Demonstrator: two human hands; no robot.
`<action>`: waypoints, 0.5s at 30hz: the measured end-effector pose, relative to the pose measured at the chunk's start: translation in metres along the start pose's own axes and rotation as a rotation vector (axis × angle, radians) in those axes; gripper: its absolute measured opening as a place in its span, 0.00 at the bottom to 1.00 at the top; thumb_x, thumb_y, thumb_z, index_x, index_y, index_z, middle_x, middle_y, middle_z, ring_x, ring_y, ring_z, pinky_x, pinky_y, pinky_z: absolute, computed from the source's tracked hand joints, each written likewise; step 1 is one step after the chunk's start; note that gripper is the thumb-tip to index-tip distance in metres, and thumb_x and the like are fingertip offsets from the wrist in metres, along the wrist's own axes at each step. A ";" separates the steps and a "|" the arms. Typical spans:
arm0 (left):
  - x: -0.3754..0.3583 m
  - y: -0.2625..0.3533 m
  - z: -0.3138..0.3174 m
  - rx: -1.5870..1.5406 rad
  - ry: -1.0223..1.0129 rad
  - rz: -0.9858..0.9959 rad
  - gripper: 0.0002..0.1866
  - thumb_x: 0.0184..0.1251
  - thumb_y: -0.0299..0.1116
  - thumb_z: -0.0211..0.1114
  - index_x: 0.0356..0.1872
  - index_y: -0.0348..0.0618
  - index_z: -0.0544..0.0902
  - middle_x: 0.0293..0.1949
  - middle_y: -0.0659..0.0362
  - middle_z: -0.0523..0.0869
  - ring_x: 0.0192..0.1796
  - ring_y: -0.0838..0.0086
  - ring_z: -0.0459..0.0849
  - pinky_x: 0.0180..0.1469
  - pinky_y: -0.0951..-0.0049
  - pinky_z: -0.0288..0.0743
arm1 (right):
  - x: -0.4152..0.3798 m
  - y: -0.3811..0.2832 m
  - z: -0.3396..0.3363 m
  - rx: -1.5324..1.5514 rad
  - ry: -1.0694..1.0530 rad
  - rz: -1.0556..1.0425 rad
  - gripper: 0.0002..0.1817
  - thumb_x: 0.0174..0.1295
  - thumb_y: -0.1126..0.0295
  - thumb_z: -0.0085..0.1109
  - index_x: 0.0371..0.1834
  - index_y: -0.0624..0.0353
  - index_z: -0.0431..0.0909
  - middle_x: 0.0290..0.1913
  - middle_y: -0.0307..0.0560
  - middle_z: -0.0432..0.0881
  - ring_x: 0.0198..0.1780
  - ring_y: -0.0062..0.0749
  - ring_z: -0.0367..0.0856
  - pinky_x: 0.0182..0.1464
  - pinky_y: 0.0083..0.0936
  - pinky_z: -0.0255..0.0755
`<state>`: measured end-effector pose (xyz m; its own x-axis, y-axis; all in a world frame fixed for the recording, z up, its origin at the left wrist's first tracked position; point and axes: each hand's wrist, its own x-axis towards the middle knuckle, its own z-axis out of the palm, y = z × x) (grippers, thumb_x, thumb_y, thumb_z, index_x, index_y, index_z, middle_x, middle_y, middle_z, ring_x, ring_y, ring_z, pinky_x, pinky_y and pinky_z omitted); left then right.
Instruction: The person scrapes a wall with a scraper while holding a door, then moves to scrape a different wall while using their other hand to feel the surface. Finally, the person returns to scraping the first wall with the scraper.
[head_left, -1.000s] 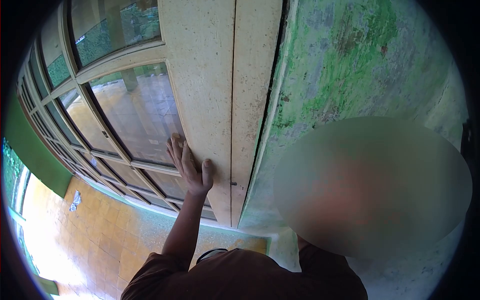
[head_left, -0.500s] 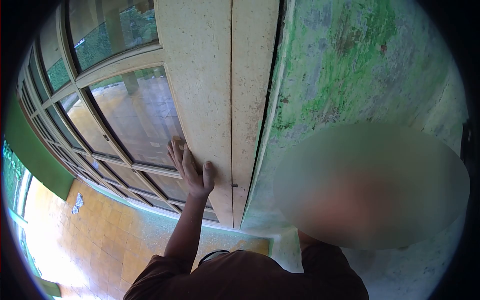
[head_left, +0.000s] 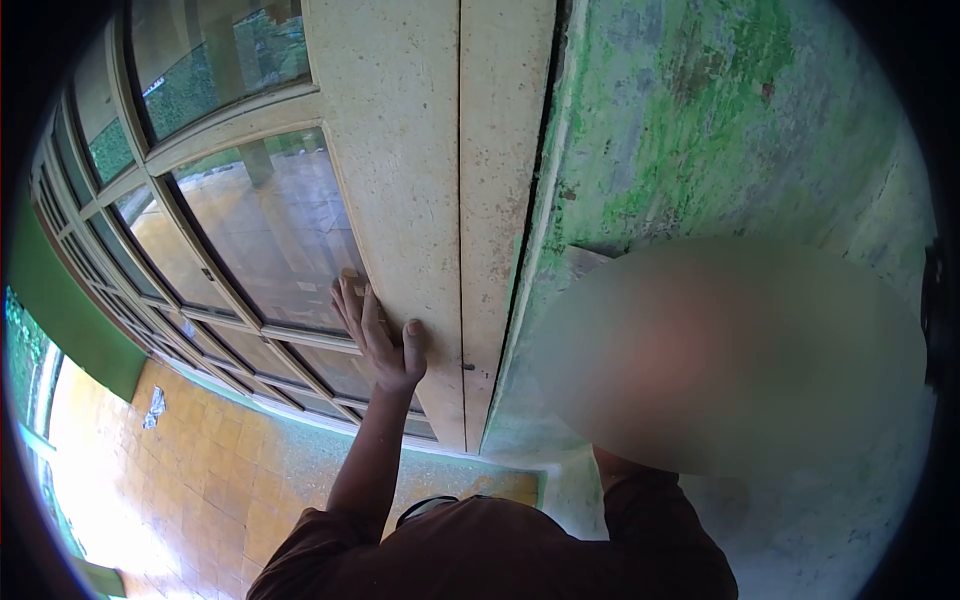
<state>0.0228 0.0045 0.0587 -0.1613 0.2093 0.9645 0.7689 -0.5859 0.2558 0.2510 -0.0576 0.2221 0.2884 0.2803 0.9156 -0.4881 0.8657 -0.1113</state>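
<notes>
Clearly left grip [head_left: 385, 345] spread flat, palm pressed on cream door frame [head_left: 400, 170], glass pane [head_left: 270, 230] just beside its fingertips, right grip hidden.

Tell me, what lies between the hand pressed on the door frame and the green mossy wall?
In the head view, between the left hand and the green wall run two pale wooden uprights split by a thin seam, then a dark gap at the wall's edge.

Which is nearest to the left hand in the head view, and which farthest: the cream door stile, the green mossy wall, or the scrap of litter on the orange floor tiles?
1. Cream door stile: the left hand lies flat on it.
2. Green mossy wall: to the right, past the door edge.
3. Scrap of litter: far left, down on the orange floor tiles.
</notes>
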 end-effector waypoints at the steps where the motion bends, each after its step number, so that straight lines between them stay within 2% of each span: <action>1: 0.002 -0.001 0.001 -0.005 0.020 -0.006 0.32 0.68 0.48 0.51 0.62 0.30 0.65 0.68 0.34 0.59 0.73 0.39 0.50 0.70 0.39 0.38 | 0.000 -0.009 -0.001 -0.012 -0.061 -0.058 0.17 0.74 0.52 0.34 0.30 0.49 0.58 0.20 0.32 0.60 0.19 0.19 0.53 0.25 0.23 0.51; 2: 0.002 -0.002 0.001 -0.003 0.029 0.002 0.32 0.68 0.48 0.51 0.62 0.30 0.65 0.68 0.34 0.59 0.73 0.39 0.50 0.70 0.39 0.38 | 0.000 -0.017 0.001 -0.021 -0.125 -0.118 0.17 0.74 0.52 0.34 0.29 0.49 0.58 0.20 0.32 0.60 0.18 0.19 0.53 0.25 0.23 0.51; 3: 0.001 -0.003 0.001 0.000 0.024 0.004 0.32 0.68 0.48 0.51 0.62 0.30 0.65 0.68 0.34 0.59 0.72 0.39 0.51 0.70 0.39 0.38 | -0.002 -0.027 0.012 -0.086 -0.058 -0.271 0.17 0.75 0.53 0.34 0.29 0.48 0.58 0.20 0.32 0.60 0.18 0.19 0.53 0.25 0.23 0.52; 7: 0.002 -0.002 0.000 0.001 0.013 -0.009 0.32 0.68 0.49 0.52 0.62 0.30 0.65 0.67 0.33 0.59 0.72 0.39 0.51 0.70 0.39 0.38 | 0.001 -0.018 0.008 -0.138 0.019 -0.314 0.17 0.75 0.52 0.34 0.30 0.48 0.59 0.20 0.32 0.60 0.18 0.18 0.54 0.25 0.23 0.52; 9: -0.001 -0.002 0.000 -0.011 0.012 -0.008 0.32 0.68 0.49 0.52 0.61 0.30 0.66 0.67 0.33 0.59 0.72 0.39 0.51 0.70 0.40 0.38 | 0.004 -0.002 0.014 -0.072 0.069 -0.014 0.18 0.74 0.52 0.34 0.28 0.49 0.59 0.20 0.32 0.60 0.18 0.18 0.53 0.25 0.23 0.52; 10: 0.001 -0.003 0.001 -0.017 0.024 -0.004 0.32 0.68 0.49 0.52 0.61 0.30 0.66 0.67 0.33 0.59 0.72 0.39 0.51 0.70 0.40 0.38 | 0.003 -0.006 0.015 -0.071 0.070 -0.020 0.18 0.74 0.52 0.34 0.28 0.49 0.59 0.20 0.32 0.60 0.18 0.18 0.53 0.25 0.23 0.52; 12: 0.000 -0.004 0.000 -0.009 0.025 0.001 0.32 0.68 0.49 0.52 0.61 0.30 0.66 0.67 0.32 0.59 0.72 0.39 0.51 0.70 0.40 0.38 | -0.002 -0.025 0.020 -0.077 -0.022 -0.306 0.16 0.75 0.54 0.35 0.29 0.49 0.59 0.20 0.33 0.59 0.19 0.18 0.52 0.25 0.23 0.51; 14: 0.001 -0.004 0.001 0.002 0.026 -0.006 0.32 0.68 0.49 0.52 0.61 0.30 0.66 0.67 0.32 0.59 0.72 0.39 0.51 0.70 0.40 0.38 | 0.001 -0.024 0.020 -0.044 -0.068 -0.331 0.16 0.75 0.55 0.36 0.29 0.49 0.58 0.20 0.33 0.59 0.19 0.18 0.51 0.25 0.23 0.50; 15: 0.001 -0.002 0.001 0.005 0.023 -0.017 0.32 0.68 0.49 0.52 0.61 0.30 0.66 0.67 0.32 0.59 0.72 0.39 0.51 0.70 0.40 0.38 | 0.003 -0.011 0.015 -0.147 -0.047 -0.303 0.15 0.74 0.54 0.38 0.31 0.49 0.56 0.20 0.34 0.61 0.18 0.18 0.52 0.23 0.22 0.50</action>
<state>0.0214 0.0065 0.0594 -0.1883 0.2007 0.9614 0.7691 -0.5786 0.2715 0.2448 -0.0726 0.2321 0.3624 -0.0148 0.9319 -0.2615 0.9581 0.1170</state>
